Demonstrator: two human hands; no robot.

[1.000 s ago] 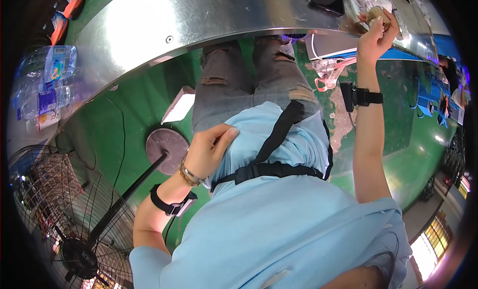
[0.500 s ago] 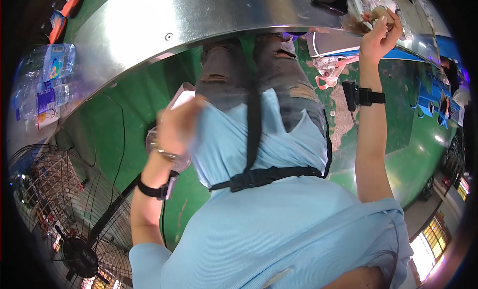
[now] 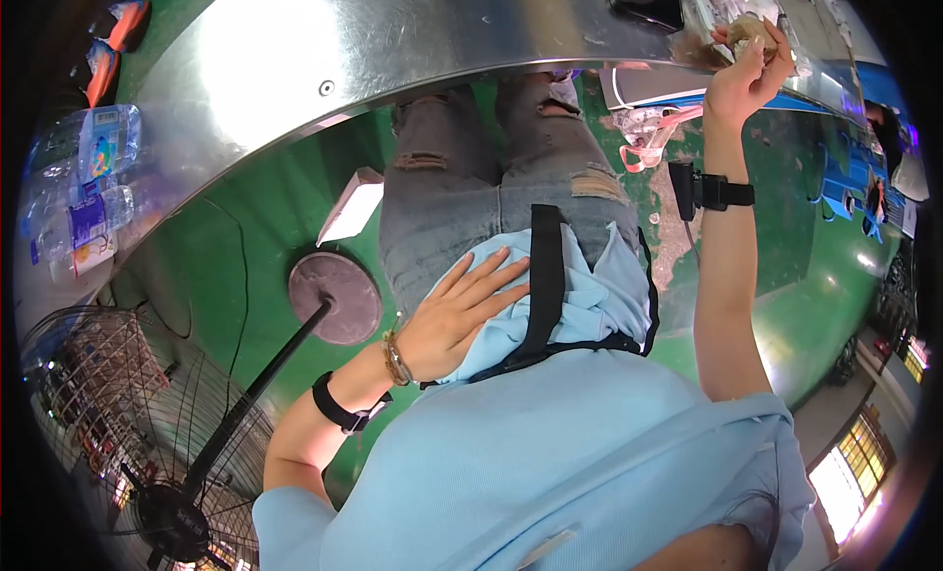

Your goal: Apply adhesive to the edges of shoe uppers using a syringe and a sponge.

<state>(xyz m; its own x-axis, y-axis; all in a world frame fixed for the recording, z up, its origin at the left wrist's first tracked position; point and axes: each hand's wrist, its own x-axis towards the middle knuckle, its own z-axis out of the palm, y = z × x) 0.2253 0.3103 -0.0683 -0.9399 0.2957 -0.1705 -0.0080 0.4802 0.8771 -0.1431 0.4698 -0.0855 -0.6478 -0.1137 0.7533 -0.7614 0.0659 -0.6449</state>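
Observation:
My left hand [image 3: 459,320] lies flat on the bunched lower part of my light blue shirt [image 3: 511,276], fingers outstretched, with nothing in its grip. A black strap [image 3: 545,276] runs down beside its fingertips. At the right end of the metal table, my right hand [image 3: 748,75] has its fingers curled around a small, roundish tan object [image 3: 748,32], whose kind I cannot make out. Clear plastic wrapping [image 3: 737,1] lies just beyond that hand. To its left, a black phone [image 3: 645,3] rests on the table.
The shiny metal table [image 3: 442,30] curves across the far side. Plastic water bottles [image 3: 103,148] are at the left. A black caged fan [image 3: 172,517] stands lower left, its round base [image 3: 334,298] on the green floor. A pink-strapped bag [image 3: 648,143] hangs below the table's right part.
My left hand has moved right, from beside my thigh onto the shirt, and has flattened there. The shirt's hem has drawn up toward my waist, baring more jeans. My right hand stays in place.

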